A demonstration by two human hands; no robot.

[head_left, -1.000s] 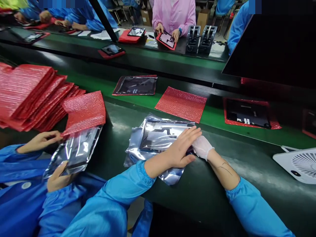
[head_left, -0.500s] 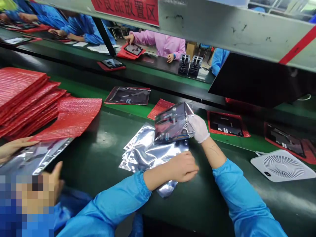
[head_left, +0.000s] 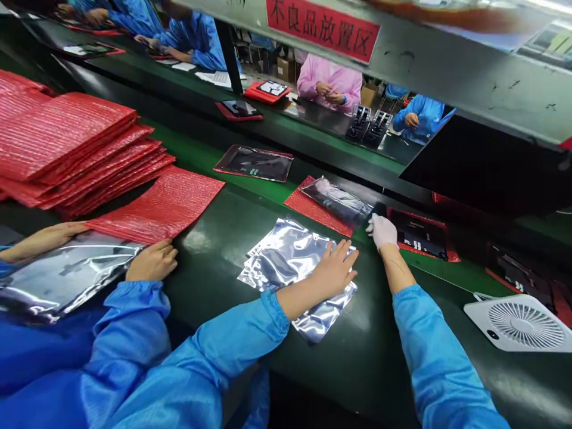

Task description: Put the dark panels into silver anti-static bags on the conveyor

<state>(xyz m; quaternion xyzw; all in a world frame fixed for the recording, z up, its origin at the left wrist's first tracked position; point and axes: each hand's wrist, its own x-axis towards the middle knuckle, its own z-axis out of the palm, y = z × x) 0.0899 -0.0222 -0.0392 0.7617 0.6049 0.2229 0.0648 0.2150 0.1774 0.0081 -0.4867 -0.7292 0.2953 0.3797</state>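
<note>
My left hand (head_left: 333, 269) is bare and rests with fingers spread on a stack of silver antistatic bags (head_left: 286, 250). My right hand (head_left: 383, 231), in a white glove, has its fingers curled at a dark edge by the right end of a clear-bagged dark panel (head_left: 337, 199). What those fingers hold, if anything, is hidden. That bagged panel lies tilted across a red bubble-wrap sleeve (head_left: 308, 205). Right of the glove, a dark panel (head_left: 415, 232) lies on another red sleeve.
At left, a co-worker's hands (head_left: 152, 259) hold a silver-bagged panel (head_left: 75, 268) at a red sleeve, beside a stack of red sleeves (head_left: 75, 137). A bagged panel (head_left: 254, 162) lies on the green strip. A white fan (head_left: 521, 322) stands right, below a black overhanging board (head_left: 487, 161).
The bagged panel has left my right hand's raised hold and lies on the red sleeve. My left hand has opened onto the silver bags. The co-worker's hand has moved to the red sleeve. The view has shifted.
</note>
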